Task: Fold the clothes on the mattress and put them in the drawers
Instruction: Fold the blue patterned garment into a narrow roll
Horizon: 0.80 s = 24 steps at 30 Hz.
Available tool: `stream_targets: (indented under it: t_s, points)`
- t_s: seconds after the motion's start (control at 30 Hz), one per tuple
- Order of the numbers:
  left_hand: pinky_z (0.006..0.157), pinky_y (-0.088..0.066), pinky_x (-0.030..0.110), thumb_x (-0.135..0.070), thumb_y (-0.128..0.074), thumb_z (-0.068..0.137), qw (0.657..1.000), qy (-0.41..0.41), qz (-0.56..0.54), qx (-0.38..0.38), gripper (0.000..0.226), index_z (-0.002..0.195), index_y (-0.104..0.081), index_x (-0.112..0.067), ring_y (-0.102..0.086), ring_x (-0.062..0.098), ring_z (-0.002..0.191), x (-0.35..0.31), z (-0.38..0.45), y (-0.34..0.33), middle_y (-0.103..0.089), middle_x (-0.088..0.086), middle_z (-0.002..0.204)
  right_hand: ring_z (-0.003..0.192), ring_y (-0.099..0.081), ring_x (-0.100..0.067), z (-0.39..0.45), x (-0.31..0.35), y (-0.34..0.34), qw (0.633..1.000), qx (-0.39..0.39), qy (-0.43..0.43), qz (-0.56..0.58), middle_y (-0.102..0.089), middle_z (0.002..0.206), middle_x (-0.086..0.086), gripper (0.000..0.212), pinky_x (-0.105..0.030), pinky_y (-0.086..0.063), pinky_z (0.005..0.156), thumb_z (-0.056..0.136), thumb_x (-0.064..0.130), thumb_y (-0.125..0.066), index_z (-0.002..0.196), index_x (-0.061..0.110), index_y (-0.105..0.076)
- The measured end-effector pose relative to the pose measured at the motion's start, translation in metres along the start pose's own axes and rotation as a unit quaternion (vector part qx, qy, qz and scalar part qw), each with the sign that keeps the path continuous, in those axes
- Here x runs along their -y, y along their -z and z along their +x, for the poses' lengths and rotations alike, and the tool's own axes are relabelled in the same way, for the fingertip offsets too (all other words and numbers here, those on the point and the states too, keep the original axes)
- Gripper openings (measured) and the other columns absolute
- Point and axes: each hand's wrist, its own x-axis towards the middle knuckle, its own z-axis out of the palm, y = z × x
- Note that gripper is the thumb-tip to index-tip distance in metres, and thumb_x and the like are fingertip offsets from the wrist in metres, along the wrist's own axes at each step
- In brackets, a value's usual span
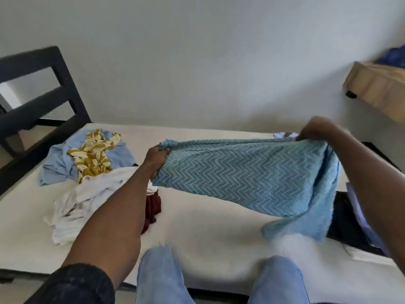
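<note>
A blue zigzag-patterned garment (247,176) hangs stretched above the white mattress (197,229). My left hand (156,157) is shut on its left end. My right hand (315,130) is shut on its right end, a little higher. The garment's lower right corner droops toward the mattress. On the left of the mattress lies a heap of unfolded clothes: a light blue shirt (59,163), a yellow and white patterned piece (93,156), a white garment (83,205) and a dark red one (152,210) partly under my left arm.
A dark folded garment (346,224) and a lilac one (359,218) lie at the mattress's right edge, partly behind my right arm. The black bed frame (41,88) rises at the left. A wooden drawer unit (381,88) stands at the right wall. My knees (162,277) are in front.
</note>
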Motion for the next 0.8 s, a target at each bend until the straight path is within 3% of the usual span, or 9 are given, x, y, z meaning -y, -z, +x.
stream_targets:
  t_s: [0.07, 0.13, 0.2, 0.23, 0.4, 0.5, 0.63, 0.7, 0.8]
  points:
    - [0.065, -0.041, 0.027, -0.024, -0.060, 0.097, 0.999, 0.037, 0.000, 0.015, 0.016, 0.104, -0.069, -0.013, -0.057, 0.022, 0.083, 0.029, 0.004, -0.010, -0.061, 0.010, 0.093, 0.107, -0.062, -0.030, 0.055, -0.001, -0.036, 0.998, 0.017, 0.026, -0.053, -0.065, 0.117, -0.017, 0.081, -0.037, -0.050, 0.094, 0.057, 0.053, -0.084, 0.116, 0.001, -0.067]
    - [0.072, -0.048, 0.030, -0.028, -0.054, 0.101, 0.993, 0.094, 0.060, 0.028, 0.041, 0.132, -0.054, -0.001, -0.059, 0.033, 0.107, 0.062, 0.006, -0.020, -0.057, 0.011, 0.121, 0.104, -0.062, -0.030, 0.113, -0.006, -0.105, 0.989, 0.045, 0.035, -0.136, -0.066, 0.114, -0.015, 0.089, -0.039, -0.051, 0.095, 0.038, 0.060, -0.070, 0.114, 0.013, -0.068]
    - [0.099, -0.044, 0.039, -0.032, -0.052, 0.102, 0.982, 0.146, 0.116, 0.020, 0.062, 0.150, -0.029, -0.001, -0.042, 0.038, 0.133, 0.106, 0.011, -0.023, -0.036, 0.016, 0.152, 0.110, -0.060, -0.032, 0.115, 0.000, -0.173, 0.979, 0.117, 0.056, -0.159, -0.064, 0.119, -0.017, 0.064, -0.036, -0.049, 0.096, 0.069, 0.048, -0.069, 0.119, 0.008, -0.066]
    - [0.105, -0.040, 0.041, -0.032, -0.053, 0.101, 0.979, 0.162, 0.126, 0.009, 0.065, 0.152, -0.025, -0.002, -0.038, 0.038, 0.136, 0.127, 0.013, -0.023, -0.031, 0.017, 0.156, 0.113, -0.059, -0.032, 0.110, 0.002, -0.204, 0.975, 0.149, 0.074, -0.147, -0.063, 0.123, -0.018, 0.047, -0.035, -0.048, 0.095, 0.086, 0.035, -0.063, 0.120, 0.002, -0.065]
    - [0.105, -0.037, 0.037, -0.027, -0.056, 0.099, 0.973, 0.195, 0.124, -0.021, 0.061, 0.151, -0.032, -0.007, -0.039, 0.034, 0.137, 0.200, 0.016, -0.026, -0.035, 0.015, 0.155, 0.107, -0.063, -0.035, 0.072, 0.016, -0.303, 0.988, 0.124, 0.062, -0.069, -0.065, 0.118, -0.017, 0.029, -0.040, -0.050, 0.092, 0.092, 0.014, -0.047, 0.114, 0.004, -0.062]
    - [0.105, -0.036, 0.037, -0.029, -0.072, 0.089, 0.977, 0.189, 0.098, -0.002, 0.075, 0.150, -0.035, -0.007, -0.039, 0.032, 0.138, 0.221, 0.029, -0.027, -0.039, 0.012, 0.151, 0.104, -0.059, -0.036, 0.066, 0.032, -0.319, 0.995, 0.043, 0.074, -0.044, -0.063, 0.113, -0.020, 0.024, -0.041, -0.042, 0.090, 0.090, 0.005, -0.047, 0.111, 0.004, -0.060]
    - [0.100, -0.045, 0.042, -0.020, -0.070, 0.086, 0.988, 0.133, 0.062, -0.049, 0.052, 0.133, -0.049, -0.012, -0.055, 0.031, 0.121, 0.231, 0.042, -0.027, -0.058, 0.008, 0.130, 0.116, -0.042, -0.040, 0.055, 0.055, -0.339, 0.993, -0.092, 0.069, -0.003, -0.046, 0.129, -0.026, 0.043, -0.048, -0.038, 0.098, 0.083, -0.006, -0.047, 0.125, -0.004, -0.047]
    - [0.102, -0.044, 0.046, -0.021, -0.061, 0.092, 0.987, 0.116, 0.077, -0.081, 0.047, 0.137, -0.046, -0.017, -0.054, 0.032, 0.122, 0.235, 0.044, -0.029, -0.057, 0.010, 0.134, 0.118, -0.042, -0.036, 0.033, 0.079, -0.357, 0.984, -0.071, 0.162, 0.033, -0.045, 0.133, -0.022, 0.042, -0.047, -0.040, 0.100, 0.086, -0.004, -0.045, 0.128, -0.002, -0.047]
    - [0.105, -0.042, 0.044, -0.023, -0.053, 0.099, 0.984, 0.086, 0.147, -0.052, 0.047, 0.145, -0.040, -0.024, -0.051, 0.033, 0.127, 0.246, 0.041, -0.023, -0.054, 0.011, 0.140, 0.125, -0.043, -0.030, -0.005, 0.104, -0.398, 0.954, 0.055, 0.292, 0.030, -0.045, 0.141, -0.015, 0.039, -0.045, -0.038, 0.104, 0.102, 0.027, -0.041, 0.136, 0.010, -0.048]
